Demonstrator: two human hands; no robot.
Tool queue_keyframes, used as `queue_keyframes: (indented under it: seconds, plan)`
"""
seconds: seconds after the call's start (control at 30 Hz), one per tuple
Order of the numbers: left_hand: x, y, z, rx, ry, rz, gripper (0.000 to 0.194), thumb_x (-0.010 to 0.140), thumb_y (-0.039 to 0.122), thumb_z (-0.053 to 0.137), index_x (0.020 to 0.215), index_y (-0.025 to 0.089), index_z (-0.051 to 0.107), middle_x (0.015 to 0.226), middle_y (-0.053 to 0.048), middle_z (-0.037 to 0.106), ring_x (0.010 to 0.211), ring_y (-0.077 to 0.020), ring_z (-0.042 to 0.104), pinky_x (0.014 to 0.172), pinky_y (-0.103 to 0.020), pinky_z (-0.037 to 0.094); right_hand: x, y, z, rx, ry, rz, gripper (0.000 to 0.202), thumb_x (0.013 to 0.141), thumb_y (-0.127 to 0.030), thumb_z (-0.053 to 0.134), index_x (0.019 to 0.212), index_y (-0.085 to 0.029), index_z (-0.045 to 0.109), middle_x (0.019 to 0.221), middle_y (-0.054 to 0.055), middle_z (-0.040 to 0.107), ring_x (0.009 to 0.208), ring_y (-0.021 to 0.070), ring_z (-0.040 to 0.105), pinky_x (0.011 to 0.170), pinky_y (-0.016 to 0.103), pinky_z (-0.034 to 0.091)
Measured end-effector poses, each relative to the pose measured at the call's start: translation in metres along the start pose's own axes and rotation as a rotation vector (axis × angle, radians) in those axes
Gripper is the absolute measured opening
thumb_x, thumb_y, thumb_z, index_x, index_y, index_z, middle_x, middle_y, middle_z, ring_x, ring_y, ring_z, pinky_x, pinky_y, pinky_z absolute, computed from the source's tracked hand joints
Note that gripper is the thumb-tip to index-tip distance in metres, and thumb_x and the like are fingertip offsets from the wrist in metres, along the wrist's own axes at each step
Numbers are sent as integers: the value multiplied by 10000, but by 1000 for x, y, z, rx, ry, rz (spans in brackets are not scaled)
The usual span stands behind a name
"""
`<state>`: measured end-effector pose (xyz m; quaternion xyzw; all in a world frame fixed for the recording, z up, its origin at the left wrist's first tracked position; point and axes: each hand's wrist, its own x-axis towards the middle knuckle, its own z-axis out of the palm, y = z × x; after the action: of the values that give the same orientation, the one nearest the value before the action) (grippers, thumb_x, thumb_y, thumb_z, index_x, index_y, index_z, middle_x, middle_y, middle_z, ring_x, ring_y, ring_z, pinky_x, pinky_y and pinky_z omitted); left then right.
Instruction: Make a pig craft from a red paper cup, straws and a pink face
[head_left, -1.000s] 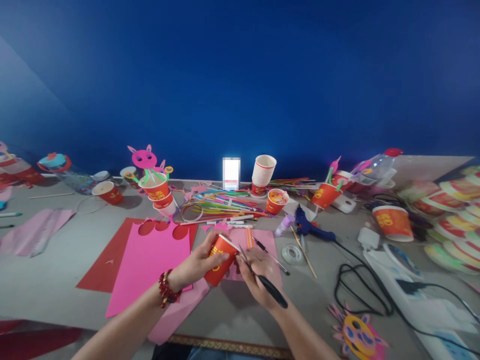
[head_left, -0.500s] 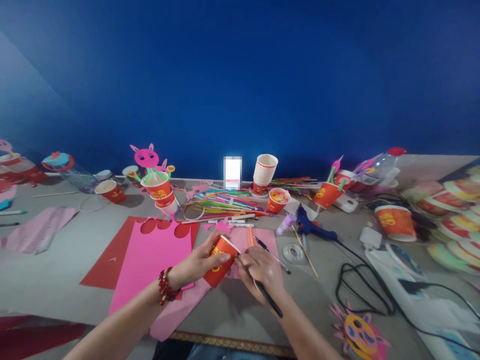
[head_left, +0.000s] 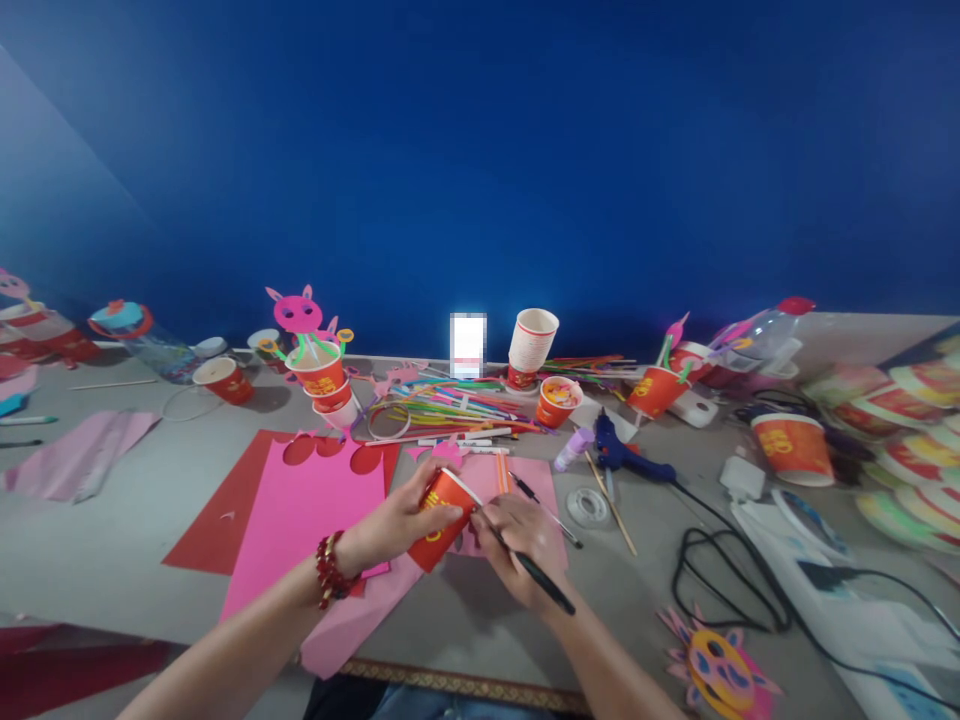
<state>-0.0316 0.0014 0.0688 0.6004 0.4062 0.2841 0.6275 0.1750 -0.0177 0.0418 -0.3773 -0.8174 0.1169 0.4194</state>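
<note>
Grips tilted cup [head_left: 437, 535] between both hands, with left hand [head_left: 394, 530] curled round its side, and clasps black tool [head_left: 545, 582] in closed right hand [head_left: 525, 540], apparently working at rim [head_left: 465, 487] nearest right hand, so calling for firm bracing and fine control.

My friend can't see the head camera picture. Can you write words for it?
A left hand holds a tilted red cup while the right hand holds a black-handled tool near its rim. Pink paper lies left on a gray table, with a blue glue gun right and colorful sticks behind.
</note>
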Motion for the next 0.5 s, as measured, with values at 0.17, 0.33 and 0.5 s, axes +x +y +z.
queue_keyframes:
  seconds: [0.17,0.33,0.5]
  plan:
    - [0,-1,3,98,37,48,394,916,395,602,1229,244,417,936,2,549,675,-116,559,589,-235,469,-1,-8,0,281,-25,257,447,1044,-322,419,630,-205,538,581,3,582,562,140,570,592,253,420]
    - [0,2,5,246,89,110,391,920,360,590,1251,239,420,911,15,521,667,-108,509,597,-230,444,-6,-7,8,599,25,474,416,1011,-416,473,662,-230,603,577,1,642,545,162,612,576,263,495]
    - [-2,2,9,257,114,118,404,910,325,590,1262,241,409,992,-6,517,680,-107,526,595,-232,459,-6,-7,20,791,17,615,448,999,-491,446,647,-244,571,518,-5,614,446,164,584,457,263,494]
